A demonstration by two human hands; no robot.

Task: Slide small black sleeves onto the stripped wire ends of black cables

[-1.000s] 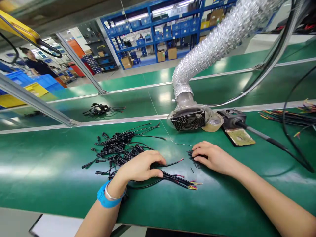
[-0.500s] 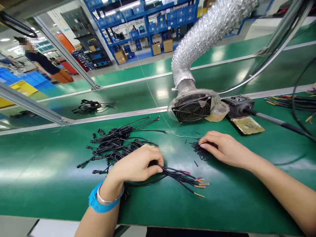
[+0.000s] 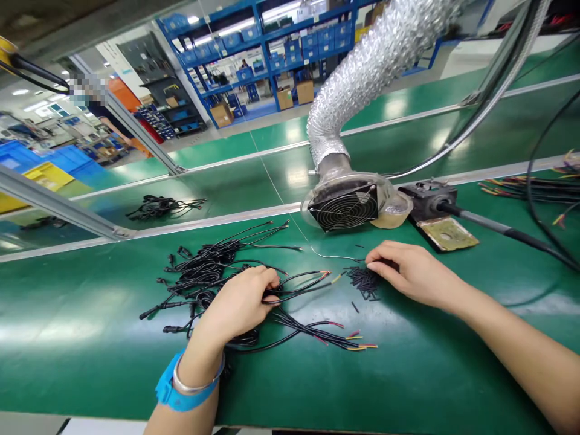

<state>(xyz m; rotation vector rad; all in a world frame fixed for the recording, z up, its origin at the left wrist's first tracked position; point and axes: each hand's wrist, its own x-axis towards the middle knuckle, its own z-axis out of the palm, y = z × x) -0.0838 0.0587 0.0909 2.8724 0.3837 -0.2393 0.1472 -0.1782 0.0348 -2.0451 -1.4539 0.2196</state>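
Note:
Black cables [image 3: 299, 296] with bared red and yellow wire ends are pinched in my left hand [image 3: 242, 302], lifted above other cable ends [image 3: 326, 335] lying on the bench. Around and behind that hand lies a heap of coiled black cables [image 3: 212, 260] with plug connectors. My right hand [image 3: 408, 269] has thumb and fingertips together at the edge of a pile of short black tubes [image 3: 362, 281]. Its fingers hide whatever is between them. A thin silvery wire [image 3: 333, 256] runs down to the bench and ends by these fingertips.
A fume extractor fan [image 3: 347, 208] with a foil duct [image 3: 357, 78] stands behind the tubes. To its right are a soldering iron [image 3: 498, 226] in its stand and a yellow sponge [image 3: 448, 232]. More cables [image 3: 521, 186] lie far right. A person [image 3: 120, 130] is behind the frame post.
My left hand has shifted left and raised some cables away from the bunch, which stays on the bench. My right hand has barely moved. The view has tilted slightly.

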